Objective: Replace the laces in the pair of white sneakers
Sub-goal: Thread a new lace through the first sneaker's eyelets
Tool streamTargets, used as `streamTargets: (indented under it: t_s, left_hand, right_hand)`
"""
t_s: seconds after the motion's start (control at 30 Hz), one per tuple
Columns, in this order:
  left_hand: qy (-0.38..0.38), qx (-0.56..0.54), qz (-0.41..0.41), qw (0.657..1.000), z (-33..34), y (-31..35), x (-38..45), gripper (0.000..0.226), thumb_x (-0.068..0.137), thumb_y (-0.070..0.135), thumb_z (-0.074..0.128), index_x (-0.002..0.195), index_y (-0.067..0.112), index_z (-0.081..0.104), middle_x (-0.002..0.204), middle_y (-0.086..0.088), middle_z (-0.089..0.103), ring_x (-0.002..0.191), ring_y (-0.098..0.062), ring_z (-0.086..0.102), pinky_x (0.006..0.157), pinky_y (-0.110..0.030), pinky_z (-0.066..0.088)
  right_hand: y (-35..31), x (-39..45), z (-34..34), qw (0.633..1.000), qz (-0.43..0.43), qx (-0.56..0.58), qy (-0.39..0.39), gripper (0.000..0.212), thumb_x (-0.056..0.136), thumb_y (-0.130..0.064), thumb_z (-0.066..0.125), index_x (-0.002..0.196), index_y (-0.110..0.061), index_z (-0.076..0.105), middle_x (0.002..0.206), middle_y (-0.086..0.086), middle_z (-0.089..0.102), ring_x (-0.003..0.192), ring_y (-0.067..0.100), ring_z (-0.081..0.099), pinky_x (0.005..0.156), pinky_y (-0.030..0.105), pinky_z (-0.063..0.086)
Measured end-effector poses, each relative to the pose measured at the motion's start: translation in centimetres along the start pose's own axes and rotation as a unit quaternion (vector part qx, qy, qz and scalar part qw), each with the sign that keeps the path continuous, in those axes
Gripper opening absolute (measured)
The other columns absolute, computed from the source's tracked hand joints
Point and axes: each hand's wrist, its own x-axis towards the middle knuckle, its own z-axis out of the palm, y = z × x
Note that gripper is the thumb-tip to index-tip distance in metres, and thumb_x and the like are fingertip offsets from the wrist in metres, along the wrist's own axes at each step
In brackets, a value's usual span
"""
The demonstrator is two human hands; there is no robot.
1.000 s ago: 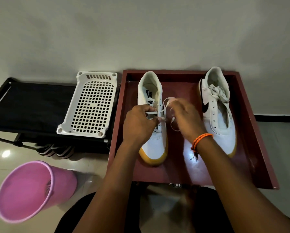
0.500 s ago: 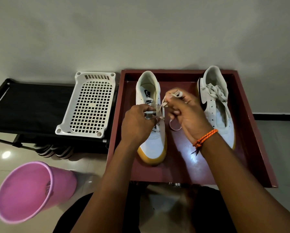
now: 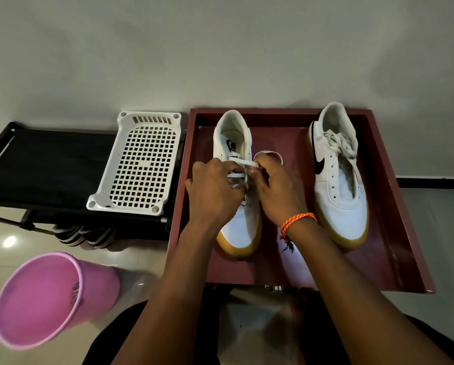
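Now threading: left hand (image 3: 214, 192) and right hand (image 3: 275, 191), fingers curled, pinching the white lace (image 3: 243, 162) over the left sneaker (image 3: 240, 214) in the maroon tray (image 3: 394, 206). Limp, light, slippery; best gripped near the tip. Exact eyelet hidden, probably upper. Right sneaker (image 3: 339, 185) alongside, loosely laced.

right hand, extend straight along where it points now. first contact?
The right hand points up-left over the left sneaker, fingers on the lace. Going on, it would likely first meet the left hand, whose fingertips sit right opposite; depth between them is unclear.
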Motion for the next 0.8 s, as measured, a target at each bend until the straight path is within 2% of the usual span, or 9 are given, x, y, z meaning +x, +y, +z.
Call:
streamTargets:
  t_s: [0.17, 0.23, 0.3, 0.37, 0.43, 0.5, 0.6, 0.67, 0.8]
  left_hand:
    - [0.004, -0.003, 0.009, 1.000, 0.1, -0.1, 0.1, 0.022, 0.084, 0.041, 0.081, 0.104, 0.032, 0.078, 0.086, 0.012, 0.057, 0.099, -0.032, 0.058, 0.085, -0.059, 0.054]
    - [0.004, 0.001, 0.012, 1.000, 0.0, 0.2, 0.0, 0.019, 0.084, 0.040, 0.084, 0.101, 0.034, 0.078, 0.084, 0.013, 0.051, 0.099, -0.032, 0.057, 0.084, -0.057, 0.053]
    - [0.001, -0.003, 0.015, 1.000, -0.1, 0.3, 0.2, 0.020, 0.080, 0.041, 0.087, 0.098, 0.038, 0.079, 0.088, 0.013, 0.055, 0.099, -0.031, 0.060, 0.084, -0.056, 0.054]
    - [-0.002, 0.003, 0.014, 1.000, -0.3, 0.3, 0.1, 0.022, 0.080, 0.042, 0.088, 0.100, 0.037, 0.080, 0.093, 0.010, 0.055, 0.102, -0.032, 0.059, 0.087, -0.056, 0.053]
    - [0.004, 0.014, 0.013, 1.000, -0.3, 0.3, 0.0, 0.025, 0.082, 0.042, 0.089, 0.105, 0.034, 0.081, 0.096, 0.009, 0.052, 0.106, -0.033, 0.056, 0.089, -0.057, 0.052]
    - [0.007, 0.023, 0.010, 1.000, -0.3, 0.4, -0.2, 0.027, 0.083, 0.043, 0.088, 0.107, 0.033, 0.081, 0.097, 0.010, 0.050, 0.109, -0.032, 0.054, 0.089, -0.056, 0.052]
    - [0.000, 0.033, 0.007, 0.999, -0.4, 0.6, -0.2, 0.029, 0.084, 0.046, 0.088, 0.108, 0.033, 0.078, 0.099, 0.011, 0.050, 0.110, -0.029, 0.052, 0.092, -0.056, 0.050]
    - [0.002, 0.031, 0.013, 0.999, -0.4, 0.5, -0.2, 0.030, 0.083, 0.046, 0.088, 0.108, 0.033, 0.078, 0.098, 0.011, 0.051, 0.107, -0.028, 0.053, 0.092, -0.056, 0.050]
    - [0.004, 0.022, 0.015, 1.000, -0.4, 0.5, -0.3, 0.029, 0.082, 0.045, 0.088, 0.106, 0.034, 0.076, 0.097, 0.011, 0.053, 0.105, -0.028, 0.055, 0.092, -0.055, 0.049]
  right_hand:
    - [0.9, 0.6, 0.1, 0.997, 0.012, 0.083, 0.000, 0.013, 0.101, -0.007, 0.056, 0.091, -0.012, 0.063, 0.078, -0.012, 0.058, 0.066, 0.003, 0.050, 0.059, 0.017, 0.038]
    - [0.8, 0.9, -0.1, 0.991, 0.017, 0.134, 0.002, 0.013, 0.099, -0.004, 0.057, 0.090, -0.010, 0.064, 0.081, -0.004, 0.062, 0.069, 0.006, 0.050, 0.061, 0.024, 0.041]
    - [0.2, 1.3, -0.7, 0.977, 0.022, 0.214, 0.002, 0.010, 0.099, -0.003, 0.057, 0.092, -0.002, 0.064, 0.076, 0.012, 0.058, 0.063, 0.008, 0.046, 0.057, 0.027, 0.039]
    - [-0.8, 1.4, -1.4, 0.949, 0.041, 0.313, 0.007, 0.014, 0.103, -0.001, 0.056, 0.089, 0.000, 0.061, 0.073, 0.016, 0.048, 0.055, 0.005, 0.039, 0.050, 0.024, 0.032]
    - [-1.4, 1.5, -2.1, 0.917, 0.056, 0.394, 0.005, 0.022, 0.106, -0.002, 0.053, 0.086, -0.008, 0.061, 0.068, 0.008, 0.050, 0.051, 0.004, 0.037, 0.047, 0.023, 0.031]
    - [-1.5, 1.7, -2.7, 0.887, 0.068, 0.456, -0.005, 0.024, 0.107, -0.004, 0.052, 0.085, -0.011, 0.061, 0.061, -0.006, 0.050, 0.051, 0.004, 0.036, 0.049, 0.022, 0.033]
    - [-1.4, 1.7, -3.5, 0.825, 0.091, 0.558, -0.026, 0.032, 0.107, -0.009, 0.051, 0.078, -0.014, 0.061, 0.060, -0.004, 0.037, 0.054, 0.008, 0.032, 0.053, 0.025, 0.033]
    - [-1.3, 1.7, -3.8, 0.788, 0.098, 0.607, -0.046, 0.031, 0.108, -0.012, 0.050, 0.078, -0.014, 0.059, 0.061, -0.004, 0.032, 0.055, 0.009, 0.031, 0.055, 0.025, 0.033]
    - [-1.2, 1.5, -3.6, 0.740, 0.104, 0.660, -0.075, 0.027, 0.106, -0.017, 0.048, 0.081, -0.014, 0.054, 0.061, -0.005, 0.031, 0.056, 0.009, 0.029, 0.057, 0.025, 0.033]
